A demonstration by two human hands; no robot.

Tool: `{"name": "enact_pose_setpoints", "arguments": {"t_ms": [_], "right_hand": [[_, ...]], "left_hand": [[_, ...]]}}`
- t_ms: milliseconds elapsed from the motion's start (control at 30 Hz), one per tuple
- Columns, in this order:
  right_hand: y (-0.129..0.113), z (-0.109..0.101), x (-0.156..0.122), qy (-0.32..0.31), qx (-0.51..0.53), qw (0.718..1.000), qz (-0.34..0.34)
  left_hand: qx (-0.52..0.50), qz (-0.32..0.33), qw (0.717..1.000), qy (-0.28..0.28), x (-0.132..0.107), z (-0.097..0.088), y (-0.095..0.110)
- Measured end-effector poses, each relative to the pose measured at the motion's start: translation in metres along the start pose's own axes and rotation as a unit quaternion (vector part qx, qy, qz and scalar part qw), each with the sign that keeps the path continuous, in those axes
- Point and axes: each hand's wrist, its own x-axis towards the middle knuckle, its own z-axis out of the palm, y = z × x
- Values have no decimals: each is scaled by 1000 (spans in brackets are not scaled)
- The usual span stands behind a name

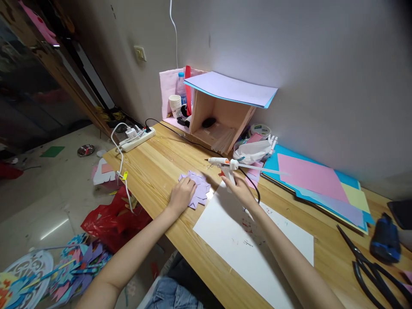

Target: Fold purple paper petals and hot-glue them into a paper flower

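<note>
A lilac folded-paper flower piece (pixel 200 189) lies on the wooden table (pixel 161 165). My left hand (pixel 182 194) rests on its left side with fingers curled down over the paper. Just to the right, my right hand (pixel 237 189) is closed round the handle of a white hot glue gun (pixel 223 163). The gun is level with its nozzle pointing left, above the far edge of the flower piece. Its black cord (pixel 252 182) loops back past my right wrist. A large white sheet (pixel 251 249) lies under my right forearm.
A wooden box (pixel 219 118) topped with coloured paper stands at the wall, with paper cups and a bottle beside it. Coloured sheets (pixel 317 182) lie at the right, black scissors (pixel 370 268) at the front right. A power strip (pixel 138 139) sits at the table's left end. Paper crafts and a red bag litter the floor.
</note>
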Motion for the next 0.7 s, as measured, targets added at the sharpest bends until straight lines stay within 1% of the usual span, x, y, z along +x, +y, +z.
{"name": "enact_pose_setpoints", "arguments": {"t_ms": [67,167,300,400,500,700], "right_hand": [[-1,-9,-14,-32,7,999,30],[0,-15,-28,-81,7,994,68],[-3,-13,-34,-135,0,988,75],[-8,-7,-31,-154,-11,985,73],[-13,-3,-28,-159,-28,983,84],[-16,-2,-22,-162,-50,982,88]], "left_hand": [[-4,0,1000,6,0,1,0],[-61,-31,997,36,1,5,-3],[-131,-79,986,72,3,12,-10],[-154,-83,982,76,4,17,-14],[-164,-83,980,75,4,18,-16],[-168,-81,979,78,4,20,-17]]}}
